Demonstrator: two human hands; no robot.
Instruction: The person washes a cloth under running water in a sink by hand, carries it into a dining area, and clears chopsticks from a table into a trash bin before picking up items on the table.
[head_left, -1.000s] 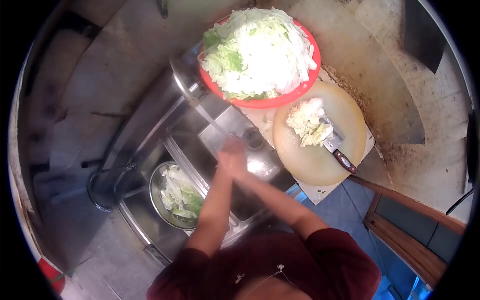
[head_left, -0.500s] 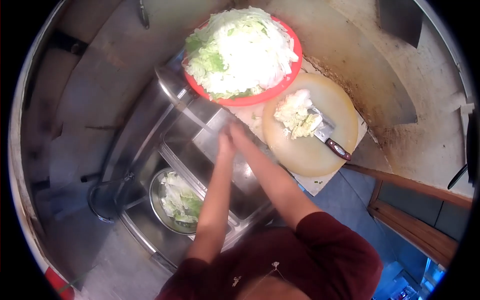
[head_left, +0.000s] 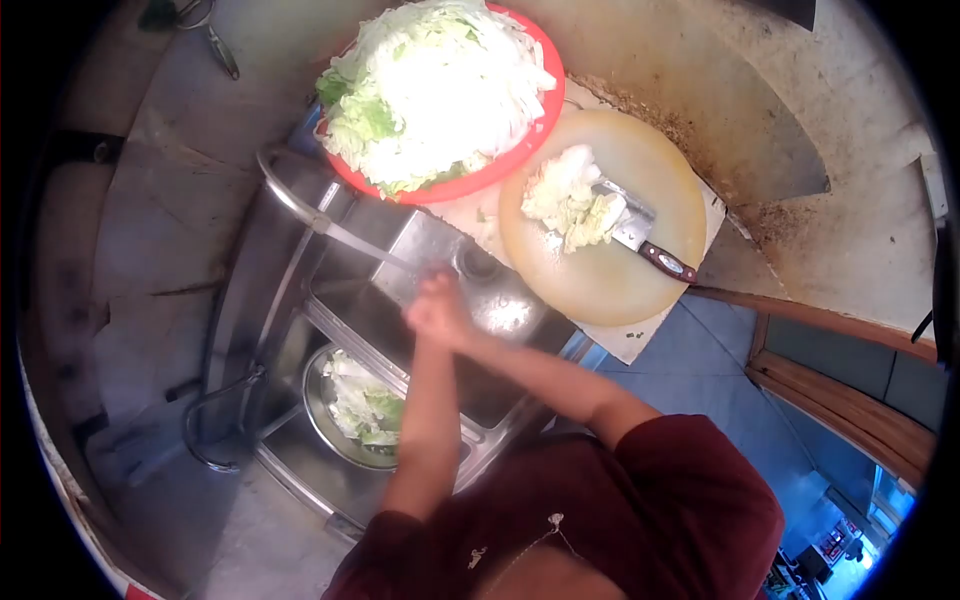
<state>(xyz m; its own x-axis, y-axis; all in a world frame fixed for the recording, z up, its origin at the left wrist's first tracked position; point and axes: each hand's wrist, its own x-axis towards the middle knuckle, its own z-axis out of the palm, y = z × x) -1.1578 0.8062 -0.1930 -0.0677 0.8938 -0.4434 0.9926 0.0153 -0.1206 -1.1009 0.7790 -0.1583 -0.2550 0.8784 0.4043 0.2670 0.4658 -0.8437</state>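
My left hand [head_left: 428, 318] and my right hand [head_left: 447, 300] press together over the sink basin [head_left: 385, 325], where a stream of water [head_left: 372, 248] runs from the curved faucet [head_left: 290, 200]. Motion blur and overlap hide the fingers of both hands, and no object shows between them. Beyond them, a red basin [head_left: 505, 165] is heaped with cut cabbage [head_left: 440, 90]. On a round cutting board [head_left: 590, 290] lie pale cabbage pieces [head_left: 570, 200], partly over the blade of a cleaver with a dark handle [head_left: 668, 262].
A metal bowl [head_left: 318, 405] with cabbage leaves [head_left: 362, 402] sits in the nearer-left sink compartment. A second faucet [head_left: 195, 440] curves at the left. The sink drain [head_left: 477, 262] is right of my hands. Blue floor tiles [head_left: 690, 350] show at the right.
My hands have stayed close together over the sink, shifting against each other. The whole view has turned and shifted, so the basin and board appear farther left and higher.
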